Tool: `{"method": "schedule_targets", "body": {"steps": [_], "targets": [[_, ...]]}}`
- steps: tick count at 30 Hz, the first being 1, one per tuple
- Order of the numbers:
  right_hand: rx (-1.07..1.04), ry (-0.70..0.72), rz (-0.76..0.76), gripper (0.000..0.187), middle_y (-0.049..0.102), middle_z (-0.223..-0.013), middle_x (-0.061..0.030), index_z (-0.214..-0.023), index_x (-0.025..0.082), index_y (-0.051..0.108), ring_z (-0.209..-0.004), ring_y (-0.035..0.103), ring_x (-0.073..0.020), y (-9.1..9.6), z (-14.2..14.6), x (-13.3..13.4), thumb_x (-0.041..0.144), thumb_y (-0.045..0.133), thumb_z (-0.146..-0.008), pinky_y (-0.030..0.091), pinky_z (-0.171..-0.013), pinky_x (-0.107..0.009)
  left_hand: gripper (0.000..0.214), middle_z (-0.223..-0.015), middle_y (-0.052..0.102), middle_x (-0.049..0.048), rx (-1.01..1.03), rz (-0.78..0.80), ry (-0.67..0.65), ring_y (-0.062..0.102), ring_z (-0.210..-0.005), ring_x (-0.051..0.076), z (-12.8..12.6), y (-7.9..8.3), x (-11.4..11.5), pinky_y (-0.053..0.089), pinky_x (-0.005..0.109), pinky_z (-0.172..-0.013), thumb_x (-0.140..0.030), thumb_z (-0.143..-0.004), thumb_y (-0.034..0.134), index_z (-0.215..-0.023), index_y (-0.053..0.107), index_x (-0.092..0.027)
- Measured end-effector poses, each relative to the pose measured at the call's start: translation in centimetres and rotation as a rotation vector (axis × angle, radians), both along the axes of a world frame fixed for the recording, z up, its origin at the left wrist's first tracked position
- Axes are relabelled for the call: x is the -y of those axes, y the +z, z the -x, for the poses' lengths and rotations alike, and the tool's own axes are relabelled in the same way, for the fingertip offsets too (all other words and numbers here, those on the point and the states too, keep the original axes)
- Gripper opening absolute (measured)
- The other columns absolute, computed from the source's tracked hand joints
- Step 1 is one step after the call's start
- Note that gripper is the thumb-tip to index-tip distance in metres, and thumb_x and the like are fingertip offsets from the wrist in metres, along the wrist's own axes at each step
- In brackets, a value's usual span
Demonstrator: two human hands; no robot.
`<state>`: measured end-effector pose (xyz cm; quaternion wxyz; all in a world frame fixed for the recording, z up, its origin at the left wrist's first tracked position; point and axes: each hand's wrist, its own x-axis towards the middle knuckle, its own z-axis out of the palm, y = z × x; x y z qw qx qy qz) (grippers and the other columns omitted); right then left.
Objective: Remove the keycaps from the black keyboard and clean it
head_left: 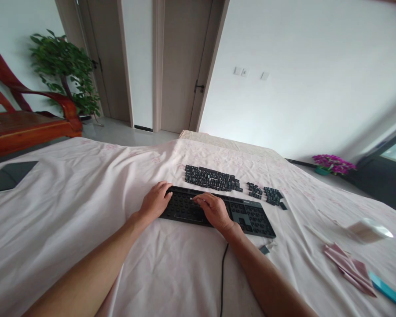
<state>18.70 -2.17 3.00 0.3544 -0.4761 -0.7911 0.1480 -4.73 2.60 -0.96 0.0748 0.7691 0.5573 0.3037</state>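
A black keyboard (255, 220) with its keycaps off lies across the cloth in front of me. At its left end, my left hand (156, 200) grips the frame, fingers over the far corner and thumb on the near side. Over the middle-left key area, my right hand (214, 208) pinches a thin stick with a white tip, which looks like a cotton swab (192, 199); its tip is at the bare key posts. Most of the stick is hidden by the fingers. Loose black keycaps (213, 179) lie in rows just beyond the keyboard, with smaller groups (273, 196) to the right.
A black cable (223, 277) runs toward me. To the right lie a clear container (369, 230), a pink cloth (351, 269), a blue item (386, 289) and a small dark piece (264, 249). A dark tablet-like slab (11, 176) rests at far left.
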Motion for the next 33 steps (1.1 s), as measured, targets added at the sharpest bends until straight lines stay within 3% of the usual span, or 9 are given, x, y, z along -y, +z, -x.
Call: {"method": "schedule_targets", "body": {"steps": [10,26,30,33], "targets": [[0.119,-0.076,0.002,0.024,0.069,-0.099,-0.0003,-0.102,0.03,0.07,-0.093,0.062,-0.0164,-0.9,1.4,-1.4,0.03,0.048,-0.092,0.045,-0.082,-0.025,0.034,-0.128,0.055,0.0065,0.0,-0.009,-0.005,0.051,-0.118,0.021,0.0,0.1,0.0,0.041,0.034,-0.102,-0.026,-0.088,0.047,-0.121,0.056,-0.023],[0.168,-0.039,0.083,0.028,0.069,-0.088,-0.0006,-0.08,0.024,0.07,-0.083,0.062,-0.0149,0.9,0.7,0.3,0.028,0.045,-0.091,0.042,-0.076,-0.023,0.033,-0.128,0.055,0.0057,0.02,0.003,-0.01,0.052,-0.117,0.021,0.0,0.3,0.2,0.041,0.035,-0.102,-0.024,-0.087,0.048,-0.119,0.056,-0.024],[0.083,-0.042,0.153,0.027,0.068,-0.078,-0.0003,-0.074,0.022,0.071,-0.074,0.061,-0.0146,0.4,0.3,0.4,0.028,0.048,-0.088,0.042,-0.068,-0.023,0.034,-0.128,0.055,0.0055,-0.011,-0.001,-0.003,0.051,-0.117,0.021,-0.2,0.4,0.3,0.041,0.035,-0.102,-0.024,-0.088,0.048,-0.121,0.055,-0.024],[-0.171,-0.027,0.249,0.025,0.067,-0.072,-0.0014,-0.079,0.02,0.071,-0.065,0.06,-0.014,-0.3,0.2,0.2,0.031,0.05,-0.086,0.044,-0.061,-0.023,0.033,-0.128,0.055,0.0068,-0.07,-0.109,0.023,0.043,-0.125,0.024,-0.6,1.0,0.9,0.034,0.039,-0.108,-0.024,-0.088,0.049,-0.12,0.057,-0.023]]}}
